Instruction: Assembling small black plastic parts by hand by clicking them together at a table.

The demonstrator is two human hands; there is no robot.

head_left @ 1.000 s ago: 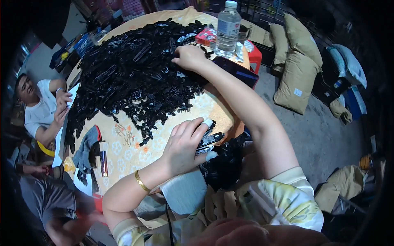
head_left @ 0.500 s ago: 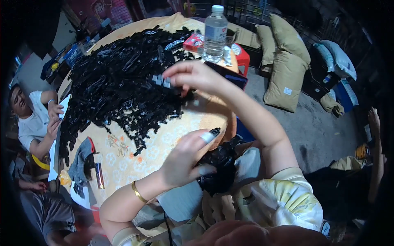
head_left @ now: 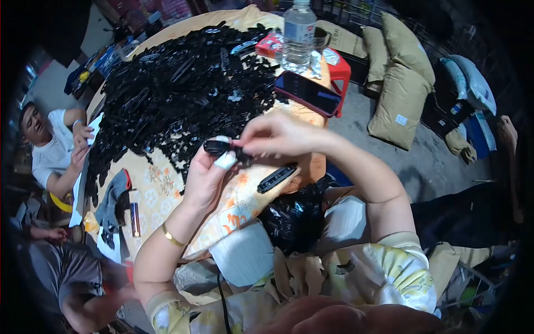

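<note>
My left hand (head_left: 203,175) is closed around a small black plastic part (head_left: 216,147) above the table's near side. White wrapping (head_left: 226,161) covers its thumb tip. My right hand (head_left: 283,135) meets it there, its fingers pinched together at the dark end of that part; what exactly lies between them is blurred. A longer black slotted plastic part (head_left: 277,178) lies at the table's near edge, below my right wrist. Beyond both hands spreads a big heap of black plastic parts (head_left: 172,83).
A water bottle (head_left: 298,36), a red box (head_left: 269,45) and a phone (head_left: 307,93) stand or lie at the right. A grey sock-like cloth (head_left: 113,200) and a shiny tube (head_left: 135,219) lie left. Below the edge hangs a black bag (head_left: 295,220). Another person (head_left: 55,139) sits at left.
My right hand has come back from the heap toward my left hand. My left hand has moved up and left, away from the slotted part now lying at the edge. The view has shifted slightly.
</note>
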